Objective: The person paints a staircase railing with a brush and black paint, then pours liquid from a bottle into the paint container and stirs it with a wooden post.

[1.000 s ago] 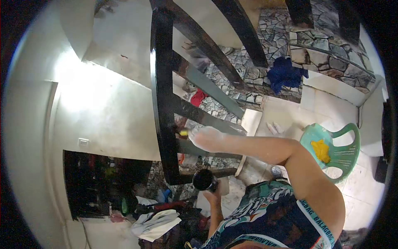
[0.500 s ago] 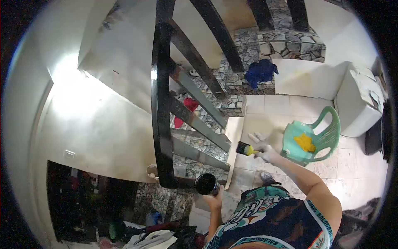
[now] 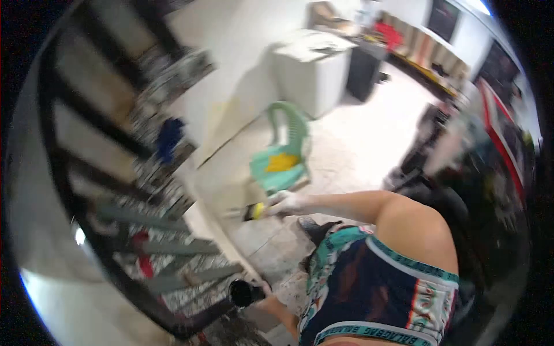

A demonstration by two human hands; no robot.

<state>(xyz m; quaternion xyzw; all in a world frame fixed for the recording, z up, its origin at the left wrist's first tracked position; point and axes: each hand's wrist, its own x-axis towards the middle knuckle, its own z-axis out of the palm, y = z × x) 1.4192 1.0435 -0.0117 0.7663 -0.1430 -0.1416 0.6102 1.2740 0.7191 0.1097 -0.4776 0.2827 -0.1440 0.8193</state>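
Observation:
My right hand (image 3: 284, 203), whitish over the fingers, is closed round a paintbrush (image 3: 252, 211) with a yellow handle and dark bristles. The brush points left, above the pale floor. Lower down, my left hand (image 3: 266, 299) grips a can (image 3: 241, 293) whose round dark top faces me; what is inside is too dark to make out. Close to the can runs the stair railing (image 3: 133, 297), with a glossy black rail. Some of its slats are black, while the lower slats (image 3: 167, 247) look grey.
A green plastic chair (image 3: 291, 124) with a yellow cloth (image 3: 283, 162) stands on the tiles. Behind it is a white box-shaped appliance (image 3: 314, 69). A dark blue cloth (image 3: 169, 140) lies on the stone-patterned stairs (image 3: 156, 104). Dark, blurred items (image 3: 479, 161) fill the right side.
My view has swung to the right, so the railing sits farther left and more of the room shows. Both hands keep hold of the brush and the can.

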